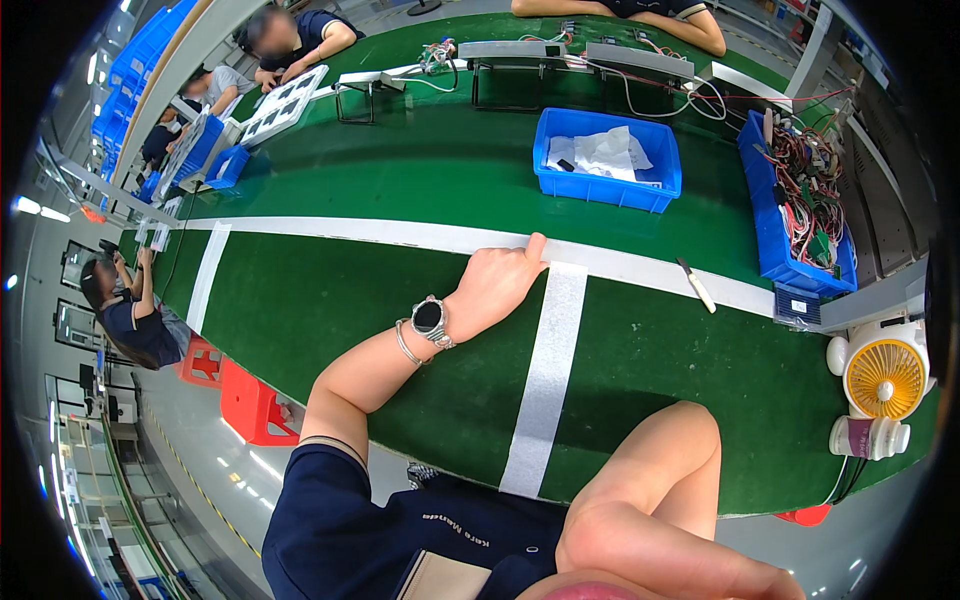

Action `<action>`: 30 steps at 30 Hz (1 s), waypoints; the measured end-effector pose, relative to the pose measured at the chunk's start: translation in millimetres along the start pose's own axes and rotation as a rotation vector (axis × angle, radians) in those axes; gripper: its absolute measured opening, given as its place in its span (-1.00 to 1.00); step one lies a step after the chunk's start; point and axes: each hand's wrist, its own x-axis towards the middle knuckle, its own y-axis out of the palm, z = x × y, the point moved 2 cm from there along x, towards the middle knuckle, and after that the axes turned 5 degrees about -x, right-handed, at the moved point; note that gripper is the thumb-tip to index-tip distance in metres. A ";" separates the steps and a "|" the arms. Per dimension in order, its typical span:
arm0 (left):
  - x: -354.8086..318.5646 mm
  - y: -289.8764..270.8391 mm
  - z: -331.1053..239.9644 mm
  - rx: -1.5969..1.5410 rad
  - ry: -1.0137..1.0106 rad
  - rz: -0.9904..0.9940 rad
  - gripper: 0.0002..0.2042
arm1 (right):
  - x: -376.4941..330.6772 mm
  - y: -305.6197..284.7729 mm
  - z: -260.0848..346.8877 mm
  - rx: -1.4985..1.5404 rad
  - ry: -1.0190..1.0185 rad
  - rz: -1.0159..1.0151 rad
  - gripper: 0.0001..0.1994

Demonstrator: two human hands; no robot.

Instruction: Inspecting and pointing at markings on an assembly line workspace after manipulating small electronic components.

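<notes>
My left hand rests on the green table, closed, with a finger or thumb jutting onto the long white strip. Nothing shows in it, though its curled fingers are partly hidden. A round dark-faced watch and a metal bangle circle that wrist. My right elbow is propped on the table at the lower right, and the arm folds back toward me. Close to the camera, my right hand is bent inward; its fingers cannot be made out. A small white-handled knife lies across the strip, apart from both hands.
Beyond the strip stands a blue bin with white bags. Another blue bin, full of wires, is at right, above a yellow-and-white fan and a lidded bottle. Co-workers sit along the far side; red stools stand at left.
</notes>
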 end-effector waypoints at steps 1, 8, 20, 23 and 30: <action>0.8 -0.3 -0.8 -0.002 0.000 -0.003 -0.65 | 0.7 -0.4 10.3 -0.058 0.067 -0.006 -0.77; -0.4 -0.1 0.9 -0.023 -0.010 -0.015 -0.66 | -0.4 -2.1 12.6 -0.053 0.115 0.012 -0.77; -5.3 1.3 4.8 -0.027 -0.028 -0.013 -0.65 | 1.7 11.0 -23.2 0.138 -0.323 -0.183 -0.77; 3.0 -1.0 -2.7 -0.033 -0.005 -0.003 -0.65 | -0.8 1.0 -0.1 -0.005 -0.056 -0.027 -0.77; 1.8 2.3 -1.7 -0.031 -0.006 0.002 -0.66 | 3.0 -14.5 -3.2 0.102 -0.074 0.123 -0.77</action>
